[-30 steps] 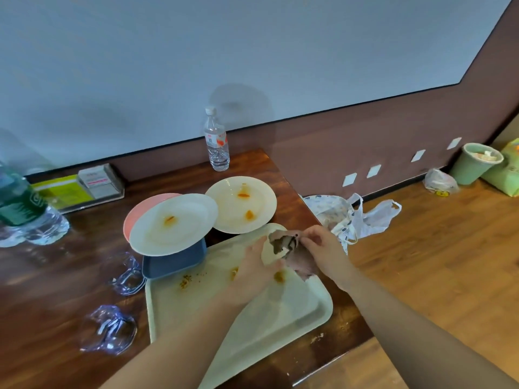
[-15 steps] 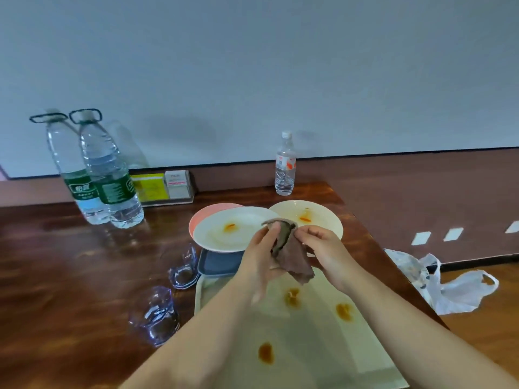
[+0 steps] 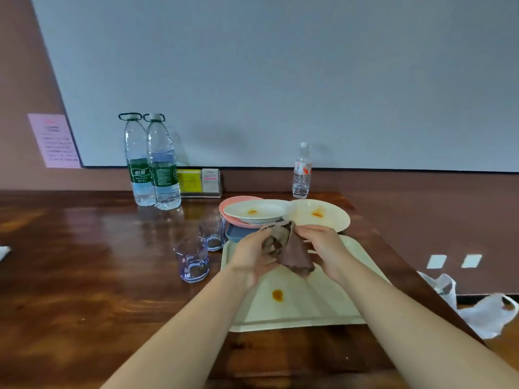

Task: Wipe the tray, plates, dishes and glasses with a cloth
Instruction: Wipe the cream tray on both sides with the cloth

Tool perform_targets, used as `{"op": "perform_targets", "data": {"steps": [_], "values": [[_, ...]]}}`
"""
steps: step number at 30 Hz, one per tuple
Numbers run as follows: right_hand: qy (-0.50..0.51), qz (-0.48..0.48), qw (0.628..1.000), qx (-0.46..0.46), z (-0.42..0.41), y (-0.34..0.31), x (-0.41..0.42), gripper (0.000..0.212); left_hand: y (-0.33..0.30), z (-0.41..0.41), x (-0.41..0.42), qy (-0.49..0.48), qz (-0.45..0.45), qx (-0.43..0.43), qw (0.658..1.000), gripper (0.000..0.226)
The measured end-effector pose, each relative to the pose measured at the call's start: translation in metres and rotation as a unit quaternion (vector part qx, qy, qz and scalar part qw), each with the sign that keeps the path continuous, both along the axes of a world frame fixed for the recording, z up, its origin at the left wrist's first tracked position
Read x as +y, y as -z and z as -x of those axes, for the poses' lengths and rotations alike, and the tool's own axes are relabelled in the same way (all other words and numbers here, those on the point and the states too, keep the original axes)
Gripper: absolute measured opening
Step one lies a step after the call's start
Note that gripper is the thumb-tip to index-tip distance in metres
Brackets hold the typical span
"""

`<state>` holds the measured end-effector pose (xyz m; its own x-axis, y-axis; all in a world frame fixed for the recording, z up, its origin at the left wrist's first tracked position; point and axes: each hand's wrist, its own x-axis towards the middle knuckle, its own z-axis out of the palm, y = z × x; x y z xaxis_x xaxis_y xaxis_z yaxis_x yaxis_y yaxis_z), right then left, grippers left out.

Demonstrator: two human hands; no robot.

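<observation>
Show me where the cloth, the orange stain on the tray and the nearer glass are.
cloth (image 3: 292, 254), head view, on its hanging fold between the hands.
orange stain (image 3: 277, 295), head view, its centre on the tray floor.
nearer glass (image 3: 192, 261), head view, middle of its side wall.

Tray (image 3: 295, 321) at the table's (image 3: 84, 276) right end, near the front edge. Behind it, stacked plates (image 3: 254, 211), another plate (image 3: 323, 214) to their right. Left of the tray, two glasses (image 3: 192, 259), one behind the other. Farther back left, two big bottles (image 3: 153, 161) side by side; small bottle (image 3: 302, 171) behind the plates. Above the tray, cloth (image 3: 289, 248) between left hand (image 3: 251, 258) and right hand (image 3: 327, 248).
</observation>
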<state>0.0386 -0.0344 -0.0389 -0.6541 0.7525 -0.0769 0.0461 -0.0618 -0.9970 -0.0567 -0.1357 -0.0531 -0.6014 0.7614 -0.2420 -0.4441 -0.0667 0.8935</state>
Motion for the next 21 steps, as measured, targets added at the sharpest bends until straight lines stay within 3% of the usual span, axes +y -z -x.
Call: {"op": "perform_targets", "data": {"steps": [4, 10, 17, 21], "values": [[-0.002, -0.024, 1.000, -0.008, 0.000, -0.004, -0.009, 0.011, 0.005, 0.008, -0.014, -0.011, -0.031, 0.032, 0.999, 0.021], [0.065, -0.002, 0.998, 0.003, -0.004, -0.006, 0.005, 0.012, 0.016, 0.018, -0.018, -0.076, 0.019, 0.092, 0.993, 0.032], [0.099, 0.077, 0.992, 0.032, -0.003, -0.006, 0.027, 0.021, 0.025, 0.031, -0.007, -0.111, 0.089, 0.078, 0.987, 0.034], [0.088, 0.095, 0.989, 0.069, -0.002, -0.009, 0.034, 0.019, 0.023, 0.038, 0.006, -0.097, 0.094, 0.008, 0.991, 0.019]]}}
